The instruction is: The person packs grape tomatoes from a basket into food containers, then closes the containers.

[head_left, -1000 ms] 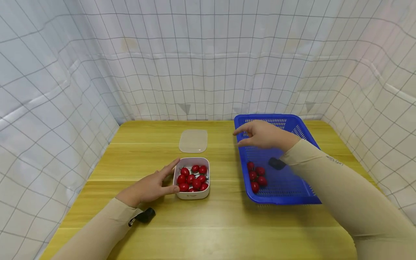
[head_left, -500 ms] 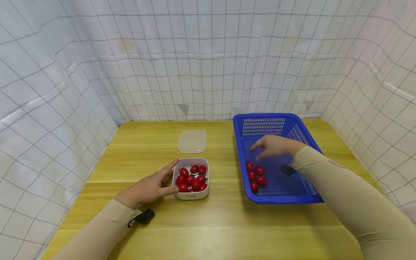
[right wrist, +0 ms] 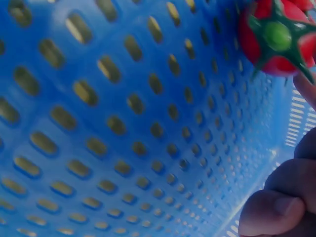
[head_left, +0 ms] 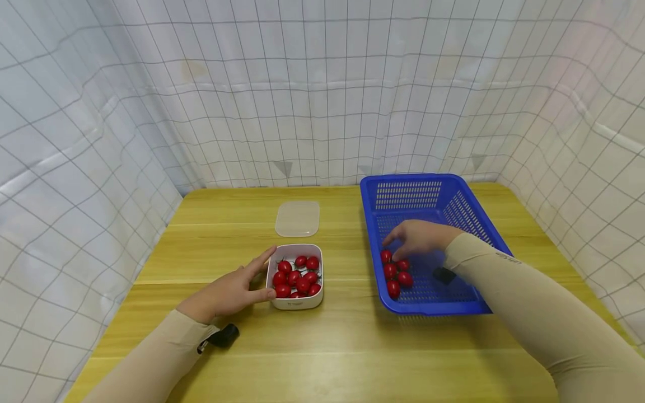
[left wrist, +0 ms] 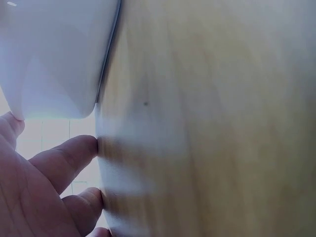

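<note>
In the head view my left hand rests at the left side of a white square food container, index finger by its far corner and thumb by its near corner. Several red cherry tomatoes fill the container, some with green stems. Inside a blue plastic basket, my right hand hovers with thumb and index finger apart over a small group of cherry tomatoes by the basket's left wall. One tomato with a green calyx sits close to a fingertip in the right wrist view; a grip on it is not visible.
A translucent square lid lies flat on the wooden table, behind the container. The basket's raised, slotted walls surround the right hand. White grid-patterned curtains enclose the table at the back and sides.
My right hand has moved down into the basket, from above its left far rim toward the tomatoes near the left wall. The left hand stays at the container.
</note>
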A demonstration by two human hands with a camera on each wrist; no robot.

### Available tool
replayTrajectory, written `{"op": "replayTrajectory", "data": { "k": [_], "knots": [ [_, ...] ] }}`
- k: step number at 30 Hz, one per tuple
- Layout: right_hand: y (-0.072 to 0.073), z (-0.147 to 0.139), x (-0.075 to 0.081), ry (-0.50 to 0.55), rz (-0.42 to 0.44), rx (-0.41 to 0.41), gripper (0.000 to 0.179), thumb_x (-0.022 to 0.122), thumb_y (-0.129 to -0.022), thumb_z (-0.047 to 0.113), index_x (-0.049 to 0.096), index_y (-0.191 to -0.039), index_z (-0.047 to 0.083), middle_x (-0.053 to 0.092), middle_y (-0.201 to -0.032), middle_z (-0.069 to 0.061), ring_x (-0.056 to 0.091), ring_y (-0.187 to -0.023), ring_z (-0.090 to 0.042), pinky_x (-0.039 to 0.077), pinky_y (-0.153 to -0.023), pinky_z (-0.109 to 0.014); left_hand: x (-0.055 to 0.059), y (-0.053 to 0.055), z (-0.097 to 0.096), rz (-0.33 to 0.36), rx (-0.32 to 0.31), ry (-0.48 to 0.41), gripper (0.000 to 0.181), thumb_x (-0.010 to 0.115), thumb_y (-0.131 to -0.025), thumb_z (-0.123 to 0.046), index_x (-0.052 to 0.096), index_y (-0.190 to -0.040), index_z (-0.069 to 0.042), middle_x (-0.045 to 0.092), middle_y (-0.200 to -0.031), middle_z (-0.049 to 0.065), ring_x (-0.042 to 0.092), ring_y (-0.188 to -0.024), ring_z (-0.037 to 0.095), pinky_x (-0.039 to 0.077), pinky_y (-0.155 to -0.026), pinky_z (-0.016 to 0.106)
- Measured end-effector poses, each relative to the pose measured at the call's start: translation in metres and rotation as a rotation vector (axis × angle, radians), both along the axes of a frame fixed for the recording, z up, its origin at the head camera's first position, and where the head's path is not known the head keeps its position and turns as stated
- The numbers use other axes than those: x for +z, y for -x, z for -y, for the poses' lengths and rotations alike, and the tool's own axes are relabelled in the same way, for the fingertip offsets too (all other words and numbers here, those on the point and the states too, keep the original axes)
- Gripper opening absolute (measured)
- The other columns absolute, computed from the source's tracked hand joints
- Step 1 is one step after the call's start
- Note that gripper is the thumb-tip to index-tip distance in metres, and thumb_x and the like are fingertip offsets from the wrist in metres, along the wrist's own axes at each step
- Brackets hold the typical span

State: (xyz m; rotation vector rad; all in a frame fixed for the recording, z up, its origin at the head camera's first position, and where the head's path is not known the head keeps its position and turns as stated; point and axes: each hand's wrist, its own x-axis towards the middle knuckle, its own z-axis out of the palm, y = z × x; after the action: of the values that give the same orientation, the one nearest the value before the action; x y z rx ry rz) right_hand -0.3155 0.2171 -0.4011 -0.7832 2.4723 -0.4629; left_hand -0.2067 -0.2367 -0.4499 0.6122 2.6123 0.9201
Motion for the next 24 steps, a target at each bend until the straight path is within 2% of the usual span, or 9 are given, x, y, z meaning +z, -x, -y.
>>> {"op": "replayTrajectory", "data": {
  "k": [2, 5, 9, 13, 17, 20, 24],
  "knots": [
    [0.000, 0.000, -0.002, 0.003, -0.001, -0.005, 0.040, 0.081, -0.091, 0.022, 0.076, -0.130, 0.013, 0.076, -0.120, -0.005, 0.066, -0.112, -0.025, 0.054, -0.100, -0.047, 0.001, 0.000, 0.000, -0.001, 0.001, 0.000, 0.101, 0.071, -0.097, -0.054, 0.009, -0.171, -0.022, 0.045, -0.165, 0.014, 0.036, -0.154, 0.047, 0.027, -0.121, 0.075],
    [0.000, 0.001, -0.004, 0.004, -0.005, 0.001, 0.041, 0.081, -0.091, 0.025, 0.076, -0.130, 0.013, 0.075, -0.130, -0.006, 0.065, -0.127, -0.030, 0.050, -0.111, -0.055, 0.002, 0.000, -0.001, 0.000, 0.002, -0.002, 0.101, 0.071, -0.097, -0.054, 0.009, -0.171, -0.022, 0.046, -0.164, 0.015, 0.037, -0.154, 0.047, 0.027, -0.120, 0.075],
    [0.001, 0.004, -0.005, 0.002, 0.004, 0.013, 0.041, 0.081, -0.092, 0.028, 0.076, -0.130, 0.012, 0.075, -0.130, -0.005, 0.063, -0.131, -0.033, 0.047, -0.114, -0.056, 0.003, 0.001, 0.000, -0.003, 0.006, 0.000, 0.101, 0.070, -0.097, -0.053, 0.009, -0.171, -0.023, 0.046, -0.164, 0.015, 0.037, -0.154, 0.047, 0.026, -0.120, 0.076],
    [0.001, 0.007, -0.005, 0.001, 0.016, 0.003, 0.039, 0.081, -0.093, 0.028, 0.076, -0.129, 0.012, 0.075, -0.131, -0.005, 0.059, -0.137, -0.036, 0.042, -0.118, -0.060, 0.004, 0.001, 0.000, -0.006, 0.014, 0.010, 0.100, 0.070, -0.098, -0.054, 0.009, -0.171, -0.023, 0.045, -0.165, 0.015, 0.034, -0.155, 0.048, 0.016, -0.123, 0.077],
    [0.002, 0.007, -0.007, -0.004, 0.012, -0.003, 0.039, 0.082, -0.092, 0.027, 0.077, -0.127, 0.012, 0.076, -0.128, -0.004, 0.061, -0.134, -0.034, 0.043, -0.118, -0.059, 0.004, 0.001, 0.000, 0.002, 0.015, 0.011, 0.101, 0.070, -0.098, -0.054, 0.009, -0.171, -0.023, 0.044, -0.166, 0.015, 0.031, -0.156, 0.048, 0.013, -0.123, 0.077],
    [0.002, 0.007, -0.010, -0.006, 0.025, -0.012, 0.039, 0.082, -0.092, 0.026, 0.076, -0.127, 0.012, 0.077, -0.120, -0.001, 0.065, -0.120, -0.027, 0.049, -0.109, -0.053, 0.003, 0.001, -0.001, 0.015, 0.012, 0.000, 0.101, 0.070, -0.098, -0.053, 0.008, -0.172, -0.023, 0.044, -0.166, 0.016, 0.032, -0.156, 0.048, 0.013, -0.123, 0.078],
    [0.000, 0.006, -0.012, -0.016, 0.038, -0.027, 0.039, 0.083, -0.091, 0.027, 0.076, -0.127, 0.013, 0.076, -0.115, 0.002, 0.063, -0.107, -0.019, 0.051, -0.101, -0.048, 0.001, 0.001, -0.001, 0.027, 0.010, -0.007, 0.102, 0.071, -0.097, -0.052, 0.008, -0.172, -0.023, 0.043, -0.165, 0.018, 0.034, -0.155, 0.049, 0.023, -0.122, 0.076]
  ]
}}
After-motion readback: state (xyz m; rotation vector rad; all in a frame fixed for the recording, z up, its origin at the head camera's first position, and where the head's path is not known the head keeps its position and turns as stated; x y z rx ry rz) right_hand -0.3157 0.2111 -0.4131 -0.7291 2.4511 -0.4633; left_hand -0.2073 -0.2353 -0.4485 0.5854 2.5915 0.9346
